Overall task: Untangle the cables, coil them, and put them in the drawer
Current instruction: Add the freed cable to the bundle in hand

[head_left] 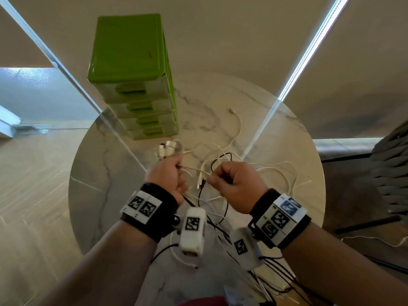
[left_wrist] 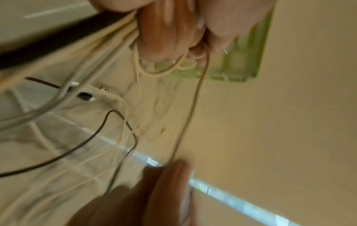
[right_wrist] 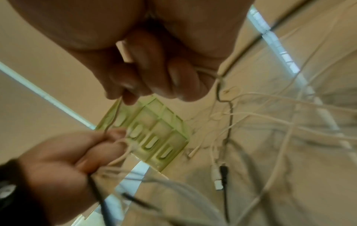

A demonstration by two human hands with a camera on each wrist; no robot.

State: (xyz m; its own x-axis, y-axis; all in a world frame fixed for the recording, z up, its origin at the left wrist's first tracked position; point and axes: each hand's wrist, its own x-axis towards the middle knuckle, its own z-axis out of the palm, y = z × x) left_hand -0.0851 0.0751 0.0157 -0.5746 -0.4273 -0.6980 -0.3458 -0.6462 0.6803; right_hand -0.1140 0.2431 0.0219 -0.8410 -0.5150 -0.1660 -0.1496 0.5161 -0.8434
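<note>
Both forearms wear black wrist straps with blocky white camera housings, seen from the head. Above a round, glossy marble table (head_left: 92,173), the left hand (head_left: 164,175) clenches a bundle of thin cables (head_left: 231,155), white plugs sticking out past the knuckles; the right hand (head_left: 234,184) pinches a cream strand stretched between the fists. Behind stands a ribbed green plastic drawer unit (head_left: 130,54), all drawers closed.

Left wrist view, blurred: curled fingers (left_wrist: 164,30) wrap cream and black cords.

Right wrist view: fingertips (right_wrist: 125,93) nip one slim cord before the drawers.
</note>
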